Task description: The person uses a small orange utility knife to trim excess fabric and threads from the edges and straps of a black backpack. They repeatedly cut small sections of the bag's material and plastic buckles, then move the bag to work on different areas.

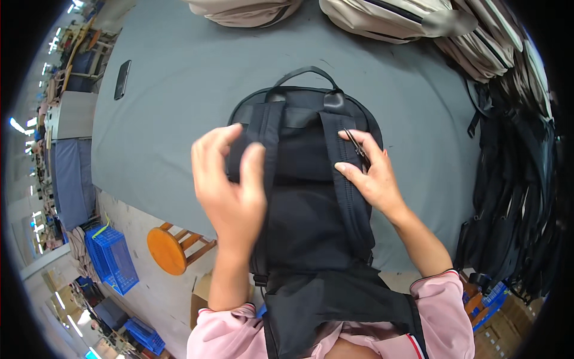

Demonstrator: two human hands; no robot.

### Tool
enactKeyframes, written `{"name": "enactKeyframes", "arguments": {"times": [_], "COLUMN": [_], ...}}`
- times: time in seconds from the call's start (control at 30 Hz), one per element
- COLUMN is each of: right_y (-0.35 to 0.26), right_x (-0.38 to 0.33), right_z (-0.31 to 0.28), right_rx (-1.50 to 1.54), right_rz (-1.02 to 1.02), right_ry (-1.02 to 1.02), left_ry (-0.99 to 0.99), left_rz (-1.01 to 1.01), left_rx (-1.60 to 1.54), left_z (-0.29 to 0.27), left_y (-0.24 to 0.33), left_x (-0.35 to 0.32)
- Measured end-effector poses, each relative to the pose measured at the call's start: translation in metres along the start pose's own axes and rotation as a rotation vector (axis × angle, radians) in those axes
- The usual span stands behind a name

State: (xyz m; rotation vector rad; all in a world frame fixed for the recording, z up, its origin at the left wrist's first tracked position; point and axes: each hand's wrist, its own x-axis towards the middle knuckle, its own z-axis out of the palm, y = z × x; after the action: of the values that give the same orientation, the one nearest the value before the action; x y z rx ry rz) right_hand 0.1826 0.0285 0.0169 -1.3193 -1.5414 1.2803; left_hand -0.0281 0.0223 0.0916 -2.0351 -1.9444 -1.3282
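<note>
A black backpack (306,209) lies on the gray table (173,131), in the middle, between two hands; the left hand (226,179) is blurry, with its thumb and fingers spread and loose, over the bag's left side; the right hand (378,178) holds small dark snips (357,145) over the right strap (345,185); I cannot tell if they touch it; a dark phone (122,79) lies far off to the left.

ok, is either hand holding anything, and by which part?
Right hand: small dark snips, by the handle end, tips free. Left hand: open, nothing visible in it.
</note>
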Motion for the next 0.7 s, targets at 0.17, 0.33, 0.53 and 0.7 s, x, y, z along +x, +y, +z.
{"name": "enactKeyframes", "arguments": {"times": [0.17, 0.33, 0.53, 0.7], "right_y": [-0.018, -0.041, -0.046, -0.053], "right_x": [-0.018, -0.022, -0.027, -0.013], "right_z": [0.009, -0.008, -0.003, -0.019], "right_rx": [-0.014, -0.069, -0.203, -0.717], "right_rz": [-0.014, 0.086, -0.143, -0.484], "right_ry": [-0.117, -0.205, -0.247, -0.017], "left_ry": [-0.618, -0.491, -0.541, -0.689], "left_rz": [-0.871, -0.611, -1.105, -1.101], "left_rx": [-0.436, 0.136, -0.726, -0.975], "left_z": [0.008, 0.03, 0.025, -0.001], "left_y": [-0.038, -0.05, -0.056, -0.067], "left_x": [0.031, 0.022, 0.017, 0.005]}}
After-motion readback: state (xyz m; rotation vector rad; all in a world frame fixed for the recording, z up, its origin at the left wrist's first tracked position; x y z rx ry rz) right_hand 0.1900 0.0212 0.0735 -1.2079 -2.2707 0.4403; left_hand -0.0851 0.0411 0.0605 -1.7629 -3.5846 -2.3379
